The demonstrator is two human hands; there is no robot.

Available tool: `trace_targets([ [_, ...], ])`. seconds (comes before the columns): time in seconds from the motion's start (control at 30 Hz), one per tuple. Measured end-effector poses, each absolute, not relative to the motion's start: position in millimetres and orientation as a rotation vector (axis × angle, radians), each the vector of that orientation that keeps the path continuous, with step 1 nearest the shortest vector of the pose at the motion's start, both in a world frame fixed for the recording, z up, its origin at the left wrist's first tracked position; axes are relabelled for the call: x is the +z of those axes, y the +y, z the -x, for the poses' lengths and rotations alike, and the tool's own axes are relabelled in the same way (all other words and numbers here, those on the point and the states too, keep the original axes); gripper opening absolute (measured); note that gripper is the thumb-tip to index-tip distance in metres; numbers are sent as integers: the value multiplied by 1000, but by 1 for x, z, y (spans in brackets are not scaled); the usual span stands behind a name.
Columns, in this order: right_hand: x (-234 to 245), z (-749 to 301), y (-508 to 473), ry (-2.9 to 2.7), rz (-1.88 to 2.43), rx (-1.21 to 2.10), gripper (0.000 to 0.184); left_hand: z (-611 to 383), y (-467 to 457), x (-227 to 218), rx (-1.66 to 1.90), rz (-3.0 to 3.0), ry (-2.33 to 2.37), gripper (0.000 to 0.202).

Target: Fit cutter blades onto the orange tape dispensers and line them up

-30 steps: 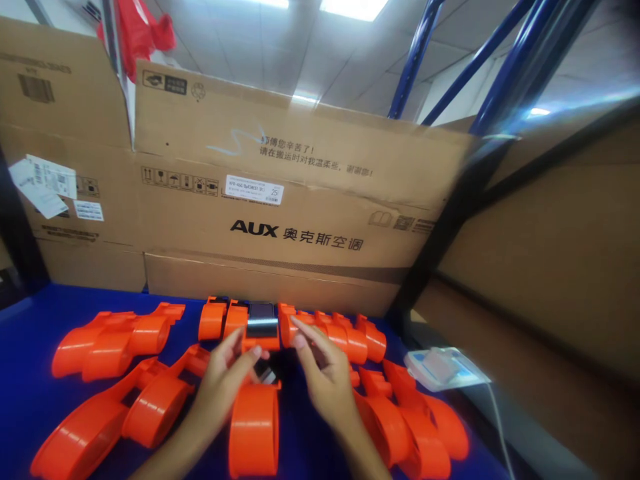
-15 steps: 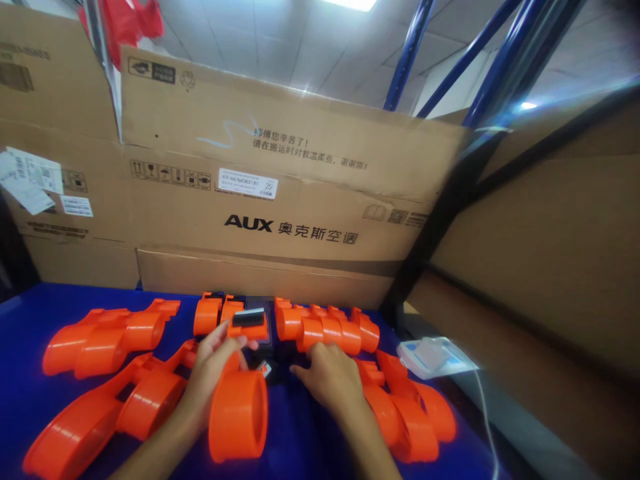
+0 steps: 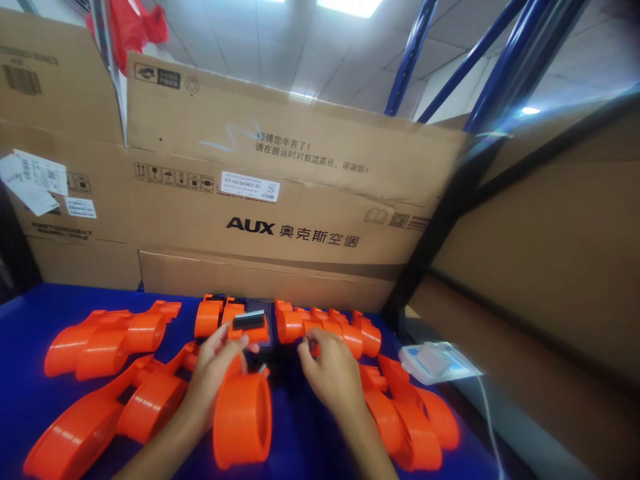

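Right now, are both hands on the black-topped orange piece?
No, only the left hand holds the black-topped orange piece; the right hand is apart, to its right.

Orange piece (image 3: 257, 333), pale-edged black strip (image 3: 249, 323) on top, in left hand (image 3: 218, 363)

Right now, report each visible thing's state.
Orange plastic piece with black strip: held in left hand, strip uppermost.
Right hand: partly curled, grip unclear.
Round orange plastic parts: grouped on blue surface.
White rectangular case: resting flat.
Brown cardboard AUX panel: standing.
Red sheet: crumpled.
Ceiling light: lit.
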State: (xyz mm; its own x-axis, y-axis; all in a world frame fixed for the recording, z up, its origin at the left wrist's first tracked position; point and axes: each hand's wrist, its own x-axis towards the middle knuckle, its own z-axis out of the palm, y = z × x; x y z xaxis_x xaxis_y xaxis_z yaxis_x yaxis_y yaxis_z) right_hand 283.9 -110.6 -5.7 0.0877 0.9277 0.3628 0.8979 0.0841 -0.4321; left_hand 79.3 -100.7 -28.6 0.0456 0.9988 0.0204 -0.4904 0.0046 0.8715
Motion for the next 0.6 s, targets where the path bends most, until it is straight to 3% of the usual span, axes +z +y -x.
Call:
trace_targets([
  [0.17, -13, -271, -109, -1533, 1242, 707, 33, -83, -105, -27, 1401, -951, 766, 34],
  [0.6, -15, -253, -114, -1294, 1018, 746, 31, -82, -102, -35, 1346, -1114, 763, 38],
])
